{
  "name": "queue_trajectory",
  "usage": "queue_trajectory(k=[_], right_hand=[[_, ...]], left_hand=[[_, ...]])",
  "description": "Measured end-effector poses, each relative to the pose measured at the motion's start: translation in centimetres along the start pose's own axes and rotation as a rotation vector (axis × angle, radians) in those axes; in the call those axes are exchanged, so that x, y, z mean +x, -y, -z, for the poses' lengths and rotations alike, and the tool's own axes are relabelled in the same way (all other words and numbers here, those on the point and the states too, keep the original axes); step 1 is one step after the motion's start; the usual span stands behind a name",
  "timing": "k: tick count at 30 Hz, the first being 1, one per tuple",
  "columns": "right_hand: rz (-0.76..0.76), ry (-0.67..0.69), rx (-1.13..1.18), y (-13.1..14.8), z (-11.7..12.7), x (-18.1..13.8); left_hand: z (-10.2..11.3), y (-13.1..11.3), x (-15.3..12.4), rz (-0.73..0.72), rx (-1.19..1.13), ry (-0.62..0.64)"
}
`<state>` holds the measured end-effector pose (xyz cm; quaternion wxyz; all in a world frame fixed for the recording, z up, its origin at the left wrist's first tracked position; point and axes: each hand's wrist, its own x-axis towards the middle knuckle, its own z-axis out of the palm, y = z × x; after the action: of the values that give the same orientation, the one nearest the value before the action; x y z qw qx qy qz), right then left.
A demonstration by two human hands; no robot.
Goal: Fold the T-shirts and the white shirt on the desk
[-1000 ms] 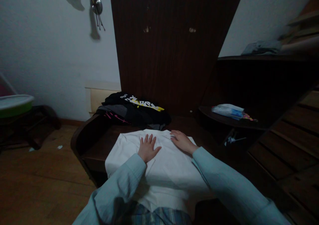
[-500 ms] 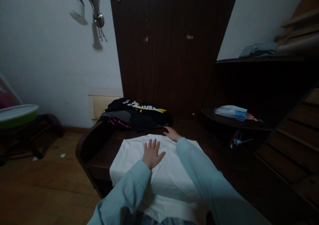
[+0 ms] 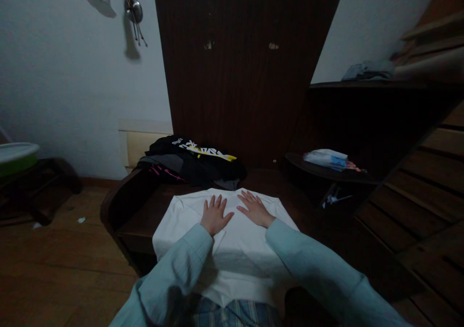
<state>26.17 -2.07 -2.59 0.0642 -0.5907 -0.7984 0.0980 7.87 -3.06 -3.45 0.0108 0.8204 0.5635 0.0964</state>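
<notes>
A white cloth garment lies spread over the dark wooden desk top, its near part hanging down over the front edge. My left hand rests flat on it, fingers apart. To the right, my right hand also lies palm down on the white fabric with its fingers spread, near the far edge. Neither hand grips anything. Just beyond the cloth is a heap of dark clothes, the top one black with white and yellow print.
The dark desk has a raised curved left side. On the right, a corner shelf carries a plastic packet. A wall lamp hangs upper left. A green and white basin stands on a stool at far left.
My right hand has drawn back from the far edge of the white cloth and now lies flat on it. My left hand stays on the cloth. The camera view has shifted slightly.
</notes>
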Motion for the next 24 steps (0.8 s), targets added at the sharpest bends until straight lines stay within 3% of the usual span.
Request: queue_trajectory(k=[8,12,18,24], right_hand=[[-0.021,0.037,-0.022,-0.2,0.4,0.6],[-0.020,0.041,-0.017,-0.3,0.3,0.5],[0.010,-0.014,0.009,-0.7,0.0,0.5],[0.026,-0.062,0.182,-1.2,-0.4,1.1]], left_hand=[[0.9,0.9,0.0,-0.045,-0.115,0.046],[2.3,4.0,-0.6,-0.060,-0.138,0.041],[4.1,10.4,-0.9,0.127,-0.036,-0.161],[3.1,12.3,-0.7,0.179,0.077,-0.063]])
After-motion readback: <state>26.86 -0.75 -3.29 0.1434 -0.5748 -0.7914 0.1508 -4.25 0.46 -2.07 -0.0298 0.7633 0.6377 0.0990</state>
